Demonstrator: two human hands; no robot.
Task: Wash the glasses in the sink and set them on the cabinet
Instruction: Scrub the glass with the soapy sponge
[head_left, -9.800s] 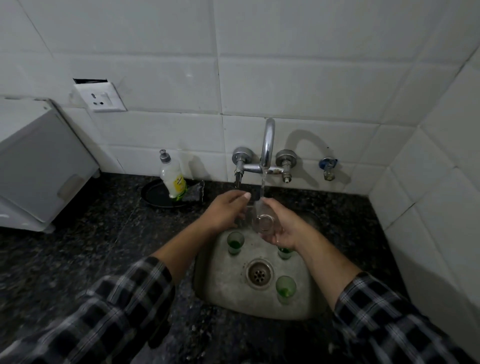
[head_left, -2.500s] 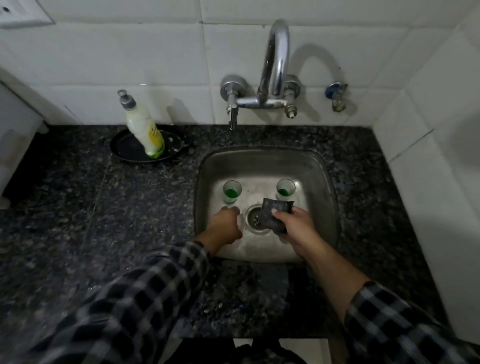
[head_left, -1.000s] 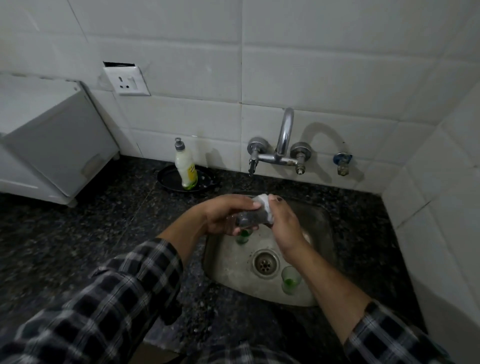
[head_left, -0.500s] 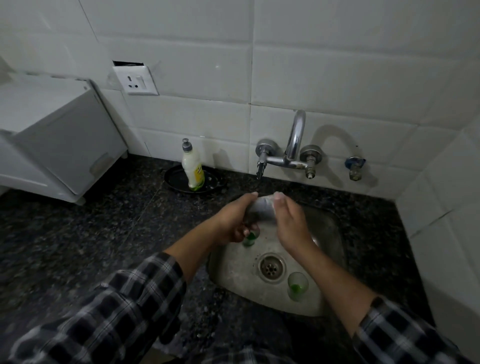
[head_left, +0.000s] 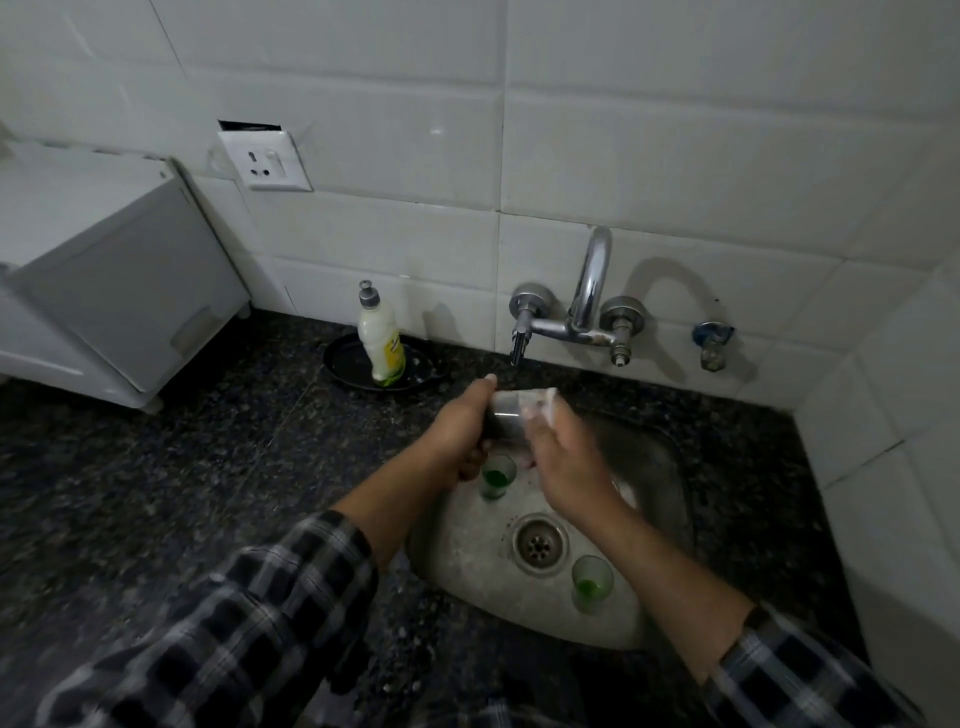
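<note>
My left hand (head_left: 457, 436) grips a clear glass (head_left: 506, 415) lying sideways above the steel sink (head_left: 660, 467), below the tap. My right hand (head_left: 566, 462) holds a soapy scrub pad (head_left: 543, 402) against the glass's open end; most of the pad is hidden by the fingers. Two small glasses with green bottoms stand in the basin: one (head_left: 496, 475) just under my hands, one (head_left: 592, 584) at the front right of the drain (head_left: 538, 543).
The tap (head_left: 582, 322) juts from the tiled wall; no water shows. A dish-soap bottle (head_left: 382, 345) stands on a black tray (head_left: 343, 364) at the back left. A grey cabinet (head_left: 114, 291) sits at the far left on the dark granite counter (head_left: 182, 467).
Since 2.5 s ago my left hand lifted a glass out of the basin and my right hand brought the pad to it. Over the last second the hands barely moved.
</note>
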